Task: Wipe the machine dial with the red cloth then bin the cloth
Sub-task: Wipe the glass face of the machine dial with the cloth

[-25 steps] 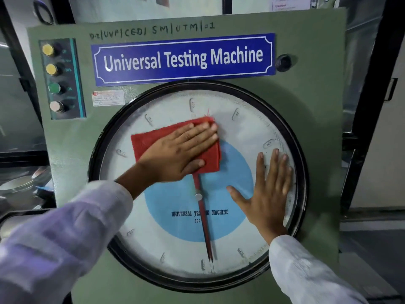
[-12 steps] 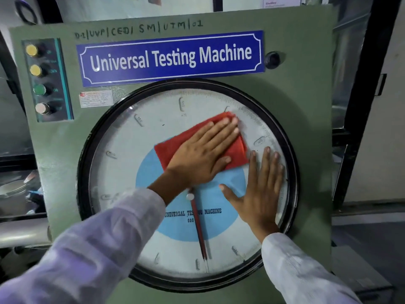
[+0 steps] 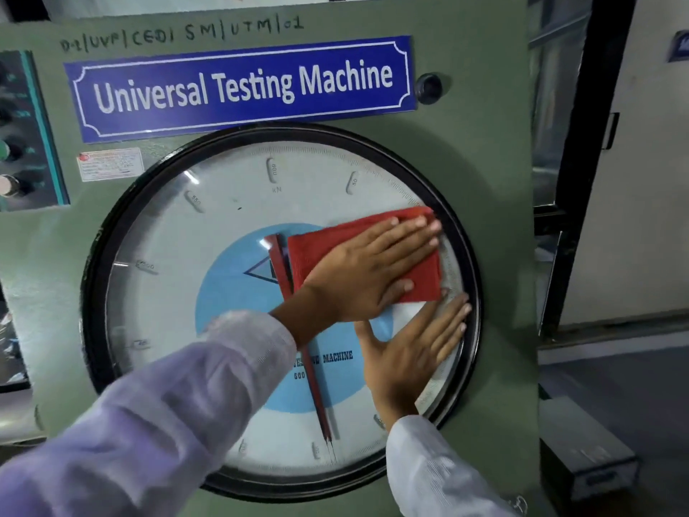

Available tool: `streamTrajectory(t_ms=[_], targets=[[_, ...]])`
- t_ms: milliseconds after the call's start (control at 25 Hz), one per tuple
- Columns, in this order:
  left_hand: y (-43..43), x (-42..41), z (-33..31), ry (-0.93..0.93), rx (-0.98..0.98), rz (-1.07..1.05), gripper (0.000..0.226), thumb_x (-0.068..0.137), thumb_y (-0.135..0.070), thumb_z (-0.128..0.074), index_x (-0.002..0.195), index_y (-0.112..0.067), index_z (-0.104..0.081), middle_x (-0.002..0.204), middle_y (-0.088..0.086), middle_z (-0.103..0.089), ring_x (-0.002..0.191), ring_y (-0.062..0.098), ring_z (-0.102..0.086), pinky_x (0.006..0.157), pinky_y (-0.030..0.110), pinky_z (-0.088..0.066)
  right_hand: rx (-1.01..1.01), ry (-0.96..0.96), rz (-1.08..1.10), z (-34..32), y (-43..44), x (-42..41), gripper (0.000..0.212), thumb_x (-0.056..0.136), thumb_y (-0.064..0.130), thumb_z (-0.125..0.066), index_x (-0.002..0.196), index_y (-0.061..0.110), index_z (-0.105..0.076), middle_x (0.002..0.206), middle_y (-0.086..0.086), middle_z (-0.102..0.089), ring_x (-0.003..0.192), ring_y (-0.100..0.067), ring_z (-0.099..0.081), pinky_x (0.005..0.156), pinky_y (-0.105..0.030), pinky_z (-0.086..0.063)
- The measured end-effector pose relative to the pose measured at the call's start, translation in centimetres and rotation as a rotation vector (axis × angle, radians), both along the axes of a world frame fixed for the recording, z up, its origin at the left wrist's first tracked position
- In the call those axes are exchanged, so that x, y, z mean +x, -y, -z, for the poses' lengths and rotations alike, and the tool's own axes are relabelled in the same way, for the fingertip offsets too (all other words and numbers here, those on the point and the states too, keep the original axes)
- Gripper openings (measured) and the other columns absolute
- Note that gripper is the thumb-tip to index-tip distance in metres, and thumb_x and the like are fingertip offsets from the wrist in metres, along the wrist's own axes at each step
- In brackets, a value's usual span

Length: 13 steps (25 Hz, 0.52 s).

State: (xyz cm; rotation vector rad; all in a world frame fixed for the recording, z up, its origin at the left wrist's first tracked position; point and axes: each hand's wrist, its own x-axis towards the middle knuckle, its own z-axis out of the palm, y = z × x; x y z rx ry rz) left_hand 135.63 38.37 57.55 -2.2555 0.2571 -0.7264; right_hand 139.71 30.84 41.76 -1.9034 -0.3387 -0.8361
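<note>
Cloth: the red cloth (image 3: pixel 414 255) lies flat on the glass of the dial (image 3: pixel 231 203), at its right side, with its far corner reaching the black rim (image 3: pixel 470 255).
Cloth's long axis: roughly left to right, rising a little toward the right.
Left hand: the left hand (image 3: pixel 367 270) presses on the cloth with the palm, fingers straight and close together, tips pointing right toward the rim; it pins the cloth rather than pinching it.
Right hand: the right hand (image 3: pixel 406 352) lies flat and empty on the glass just below the cloth, fingers spread a little and pointing up and right.
Nearer hand: the left, already on the cloth; the unwiped glass lies to its left and below.
Step, as I judge it: wiping is under way; binning is not yet begun, and no bin is in view.
Pointer: a red pointer (image 3: pixel 317 397) runs down the dial behind the glass.
Blue nameplate (image 3: pixel 238 87): "Universal Testing Machine".
Handwriting on the green panel (image 3: pixel 466 162): roughly "D-2|UVP|CED| SM|UTM|01".
Dial face: "MACHINE", "600", "KN", "50", "550".
Small sticker (image 3: pixel 110 164): too blurred to read.
</note>
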Motion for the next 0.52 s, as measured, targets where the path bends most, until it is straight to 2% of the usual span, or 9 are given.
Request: streamTrajectory(t_ms=[80, 120, 200, 320, 400, 520], targets=[[-1.1, -0.3, -1.7, -0.15, 0.108, 0.067, 0.065, 0.113, -0.047, -0.027, 0.168, -0.013, -0.019, 0.177, 0.005, -0.015, 0.165, 0.022, -0.009, 0.135, 0.043, -0.009, -0.003, 0.002, 0.016, 0.1, 0.0, -0.1, 0.133, 0.082, 0.1, -0.035, 0.169, 0.001, -0.015, 0.178, -0.026, -0.007, 0.169, -0.037, -0.003, 0.136, -0.055, -0.015], [-1.7, -0.7, -2.2, -0.127, 0.103, 0.062, 0.065, 0.113, -0.047, -0.028, 0.168, -0.014, -0.02, 0.177, 0.004, -0.017, 0.165, 0.021, -0.011, 0.135, 0.042, -0.01, -0.002, 0.001, 0.012, 0.1, 0.0, -0.1, 0.132, 0.083, 0.099, -0.036, 0.169, 0.002, -0.014, 0.178, -0.027, -0.008, 0.168, -0.037, -0.004, 0.135, -0.056, -0.015], [-2.6, -2.2, -2.8, 0.067, -0.019, -0.018, 0.065, 0.113, -0.047, -0.032, 0.168, -0.014, -0.022, 0.176, 0.004, -0.019, 0.164, 0.021, -0.013, 0.134, 0.042, -0.013, -0.021, 0.03, -0.018, -0.1, 0.2, 0.1, 0.128, 0.087, 0.095, -0.036, 0.169, 0.0, -0.011, 0.177, -0.03, -0.007, 0.168, -0.042, -0.005, 0.134, -0.059, -0.016], [-3.7, -4.8, -2.2, 0.436, -0.291, -0.174, 0.067, 0.112, -0.046, -0.036, 0.168, -0.013, -0.021, 0.177, 0.006, -0.014, 0.165, 0.022, -0.01, 0.135, 0.042, -0.011, -0.177, 0.258, -0.11, -1.2, 0.7, 1.3, 0.11, 0.099, 0.08, -0.036, 0.168, -0.002, -0.011, 0.177, -0.029, -0.008, 0.168, -0.04, -0.005, 0.134, -0.059, -0.015], [-4.3, -6.2, -1.5, 0.554, -0.402, -0.237, 0.069, 0.112, -0.046, -0.037, 0.168, -0.011, -0.02, 0.177, 0.006, -0.01, 0.165, 0.023, -0.008, 0.135, 0.042, -0.01, -0.264, 0.393, -0.15, -2.9, 1.3, 2.9, 0.103, 0.1, 0.076, -0.039, 0.17, 0.003, -0.018, 0.178, -0.025, -0.012, 0.168, -0.037, -0.006, 0.136, -0.056, -0.012], [-6.2, -9.5, -0.6, 0.678, -0.493, -0.28, 0.069, 0.111, -0.044, -0.039, 0.167, -0.009, -0.021, 0.177, 0.011, -0.014, 0.165, 0.026, -0.009, 0.134, 0.045, -0.013, -0.336, 0.485, -0.134, -4.8, 1.8, 4.4, 0.107, 0.097, 0.084, -0.036, 0.17, 0.007, -0.02, 0.178, -0.024, -0.017, 0.167, -0.038, -0.012, 0.135, -0.057, -0.014]])
